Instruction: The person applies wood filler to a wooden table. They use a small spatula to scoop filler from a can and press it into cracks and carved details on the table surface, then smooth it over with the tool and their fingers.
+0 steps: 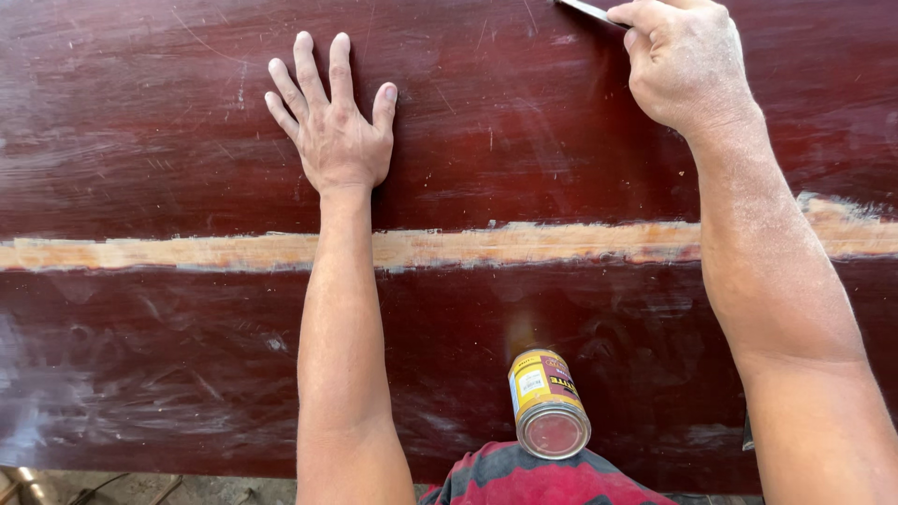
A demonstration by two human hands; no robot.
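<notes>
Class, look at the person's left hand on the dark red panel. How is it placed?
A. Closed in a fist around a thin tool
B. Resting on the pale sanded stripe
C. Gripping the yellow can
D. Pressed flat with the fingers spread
D: the left hand lies palm-down, fingers spread, on the dark red panel, above the pale stripe and away from the yellow can.

Head camera looks down, close over dark-red panel (524, 122).
</notes>
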